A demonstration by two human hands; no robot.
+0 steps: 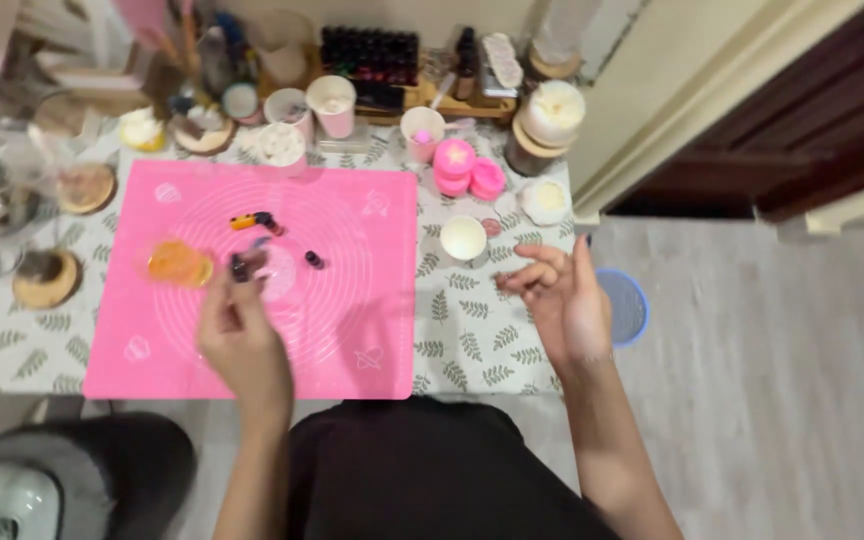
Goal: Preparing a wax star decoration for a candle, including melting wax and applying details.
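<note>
Pink mat (352, 330): lies flat on the leaf-patterned worktop (472, 330), working area in use.

Left hand (242, 335): over the mat's middle, fingers (239, 268) pinched around a small dark bottle (240, 267); the picture is too blurred to tell if it is capped.

Right hand (562, 295): off the mat at its 3 o'clock, above the worktop edge, fingers loosely curled and apart, holding nothing.

Loose on the mat: an orange disc (179, 263) at 9 o'clock of the left hand; a small orange-and-dark tube (255, 221) at 12 o'clock; a dark cap or vial (314, 260) at 2 o'clock.

Small white cup (463, 238): just off the mat at 3 o'clock, contents not visible.

Back row, 12 o'clock: pink cups (332, 105), a rack of dark bottles (370, 52), pink round moulds (469, 170).

Progress, as judged: supplies are laid out and a few small items opened onto the mat; work looks early, with most containers at the back untouched.
</note>
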